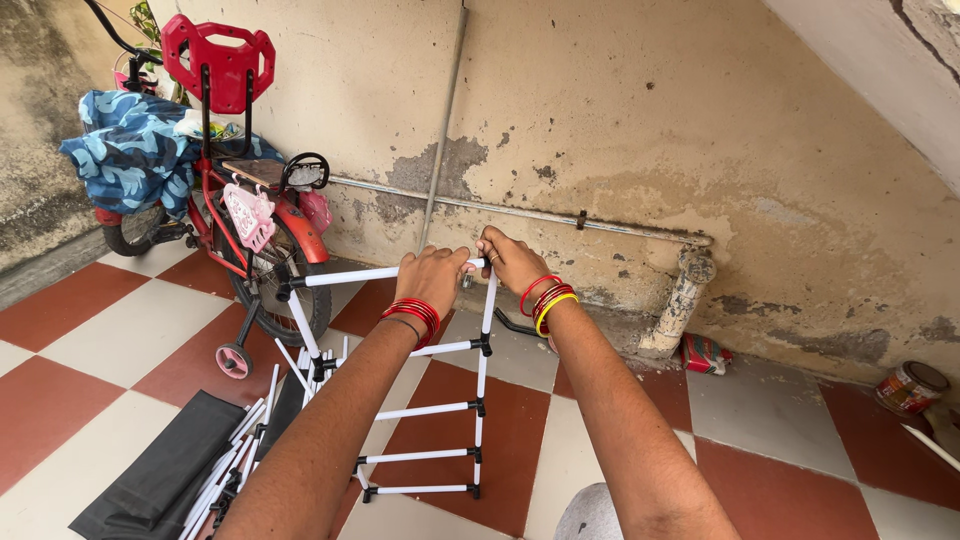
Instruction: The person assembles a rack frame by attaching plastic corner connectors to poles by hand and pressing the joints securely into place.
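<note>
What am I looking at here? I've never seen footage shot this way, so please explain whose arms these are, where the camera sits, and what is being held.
The one picture comes from a camera worn on a person's head, looking down, so the two arms reaching in from below are that person's own. The left hand and right hand, both wrists in red bangles, grip the top white rod of a ladder-like frame made of white rods and black joints. The frame stands on a floor of red and white tiles. More loose white rods lie at lower left on a dark sheet. Behind them a red child's bicycle leans by a stained wall, with a small tin at far right.
</note>
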